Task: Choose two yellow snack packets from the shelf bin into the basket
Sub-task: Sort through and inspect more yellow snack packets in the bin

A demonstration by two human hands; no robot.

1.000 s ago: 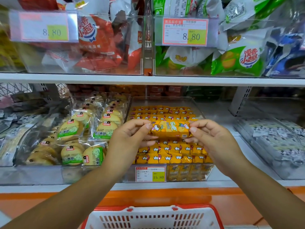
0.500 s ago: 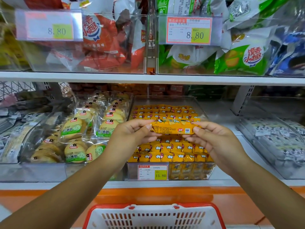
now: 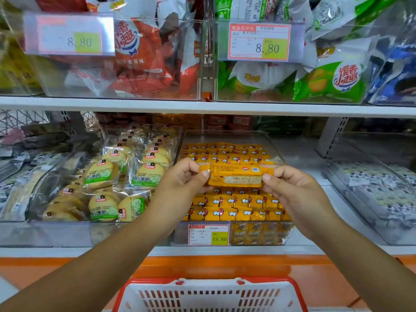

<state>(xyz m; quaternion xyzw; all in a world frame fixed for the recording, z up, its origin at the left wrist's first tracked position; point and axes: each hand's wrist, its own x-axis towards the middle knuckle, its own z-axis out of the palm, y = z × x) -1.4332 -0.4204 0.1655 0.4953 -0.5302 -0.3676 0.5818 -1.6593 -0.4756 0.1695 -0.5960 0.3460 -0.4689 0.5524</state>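
Observation:
A yellow snack packet [image 3: 236, 176] is held level above the clear shelf bin [image 3: 279, 158], its printed back side facing me. My left hand [image 3: 182, 183] pinches its left end and my right hand [image 3: 292, 192] pinches its right end. The bin below holds several rows of the same yellow packets [image 3: 234, 206] and carries a 15.80 price tag [image 3: 208, 234] on its front. A white basket with a red rim [image 3: 211, 296] sits at the bottom centre, directly below my hands; its inside is mostly out of view.
Left of the yellow bin is a clear bin of round biscuits [image 3: 105, 176] in green-labelled wrappers. Right is a bin of black-and-white packets [image 3: 378, 188]. The upper shelf [image 3: 202, 105] holds red and green bags [image 3: 328, 79] behind 8.80 tags.
Both hands turned the packet over, so its printed back now faces me instead of the picture side. The camera view shifted slightly, and the basket shows more.

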